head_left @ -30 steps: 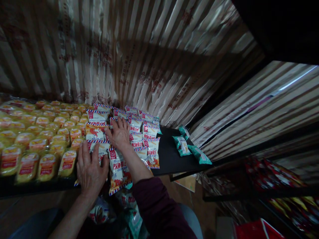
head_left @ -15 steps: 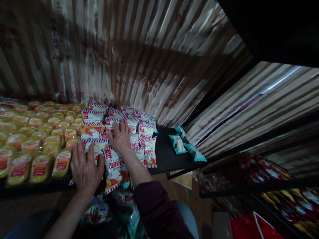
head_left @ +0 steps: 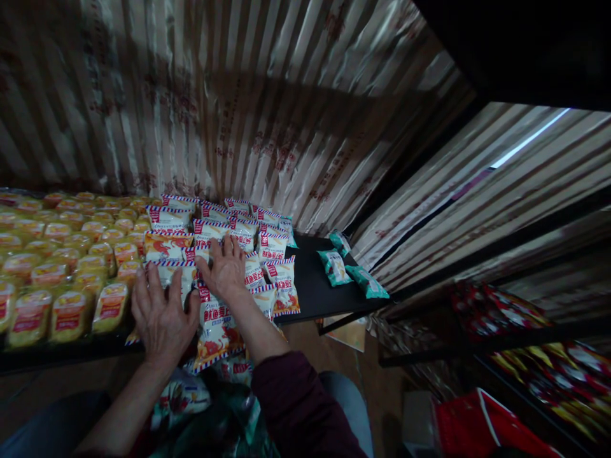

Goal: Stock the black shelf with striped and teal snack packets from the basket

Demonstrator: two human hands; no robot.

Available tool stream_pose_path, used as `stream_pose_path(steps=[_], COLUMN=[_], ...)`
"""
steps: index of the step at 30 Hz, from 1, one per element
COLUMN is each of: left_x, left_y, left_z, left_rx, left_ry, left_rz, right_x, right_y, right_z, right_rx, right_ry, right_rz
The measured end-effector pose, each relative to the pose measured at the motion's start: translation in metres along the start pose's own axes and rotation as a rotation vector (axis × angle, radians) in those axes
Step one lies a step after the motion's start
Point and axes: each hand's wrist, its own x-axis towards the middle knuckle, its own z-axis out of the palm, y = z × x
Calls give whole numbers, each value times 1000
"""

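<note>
On a black shelf (head_left: 310, 299), several white snack bags with red lettering and striped edges stand in rows. My left hand (head_left: 165, 318), fingers spread, rests on a snack bag (head_left: 169, 275) at the front left of the group. My right hand (head_left: 224, 267) lies palm down, fingers apart, over the bags in the middle. A larger-looking front snack bag (head_left: 217, 327) leans out at the shelf edge below my right wrist. The surfaces under both palms are hidden.
Rows of yellow packaged cakes (head_left: 69, 315) fill the shelf on the left. Three green bags (head_left: 334, 267) lie at its right end. Pleated curtain (head_left: 229, 114) hangs behind. More bags (head_left: 184, 391) sit below, between my knees. Another rack (head_left: 515, 337) with red packets stands right.
The view has shifted slightly, so the shelf appears a little further left. Both hands stay on the snack bags, with the right fingers slightly lower over them.
</note>
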Motion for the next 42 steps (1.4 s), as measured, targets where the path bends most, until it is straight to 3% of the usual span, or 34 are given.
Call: stream_pose_path(steps=[8,15,18,30,39,42], left_x=[-5,-7,-8,1,10,14], left_y=[-2,-5,-6,-19,-28,-34], left_z=[1,1,3,9,16,18], left_rx=[9,2,11,34,-83,-119], left_ry=[-5,14,11,-5,21,62], left_rz=[23,22,24,18,-24,-52], right_x=[-13,-8,-6,-1,2,-2], right_y=[-8,2,11,25,13,8], right_z=[-5,-25,-30,-15,0,1], right_rx=[34,-1,-9,37,34,13], right_ry=[-45,124,109,49,-63,-29], right_rz=[67,-5,-6,-37,-152,-143])
